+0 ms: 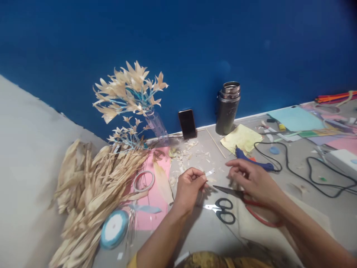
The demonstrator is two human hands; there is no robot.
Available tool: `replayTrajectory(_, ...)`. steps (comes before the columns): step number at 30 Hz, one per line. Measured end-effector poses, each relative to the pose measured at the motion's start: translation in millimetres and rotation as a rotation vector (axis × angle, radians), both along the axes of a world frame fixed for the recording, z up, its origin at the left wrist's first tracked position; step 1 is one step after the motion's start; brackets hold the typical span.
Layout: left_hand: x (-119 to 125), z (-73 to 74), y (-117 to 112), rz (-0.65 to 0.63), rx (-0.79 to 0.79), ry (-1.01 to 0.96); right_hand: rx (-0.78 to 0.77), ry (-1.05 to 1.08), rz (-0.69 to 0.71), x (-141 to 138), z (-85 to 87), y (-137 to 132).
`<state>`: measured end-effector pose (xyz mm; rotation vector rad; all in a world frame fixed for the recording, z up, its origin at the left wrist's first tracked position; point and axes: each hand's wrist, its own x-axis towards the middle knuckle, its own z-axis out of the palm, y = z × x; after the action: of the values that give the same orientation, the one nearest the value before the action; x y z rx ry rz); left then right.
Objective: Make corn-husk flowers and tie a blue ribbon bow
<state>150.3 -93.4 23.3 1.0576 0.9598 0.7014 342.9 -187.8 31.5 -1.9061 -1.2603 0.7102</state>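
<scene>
My left hand (191,188) is closed in a pinch near the middle of the table. A small pale piece shows at its fingertips, too small to make out. My right hand (252,176) hovers to the right, index finger stretched out and the others loosely bent, with nothing seen in them. Beneath it are red-handled scissors (228,191), blades pointing left toward my left hand; the hand partly covers their handle. Black-handled scissors (220,210) lie between my forearms. A blue glue gun (255,160) rests just beyond my right hand.
Dried corn husks (103,186), a blue ribbon spool (114,229), a tape roll (144,181) and pink paper (150,219) lie left. Husk flowers (131,89) stand in a vase (157,128). A phone (187,124) and flask (228,109) stand by the wall. A black cord (287,158) winds right.
</scene>
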Motion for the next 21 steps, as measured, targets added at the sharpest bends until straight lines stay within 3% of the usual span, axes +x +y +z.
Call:
replayTrajectory(3,10.9,0.8,12.4,0.035,0.047,0.006,-0.049,-0.458,-0.156,38.2,-17.4,-8.0)
replayTrajectory(7,47.2,-1.5,36.6,0.012,0.098,-0.016,-0.117,-0.836,-0.074,75.3,-40.0,-16.4)
replayTrajectory(15,156.0,-33.0,82.1,-0.048,0.147,-0.011,-0.195,-0.888,-0.081,77.2,-56.6,-9.5)
replayTrajectory(21,172.3,-57.4,95.4,-0.055,0.161,0.031,-0.216,-0.877,-0.108,77.4,-58.1,-5.6)
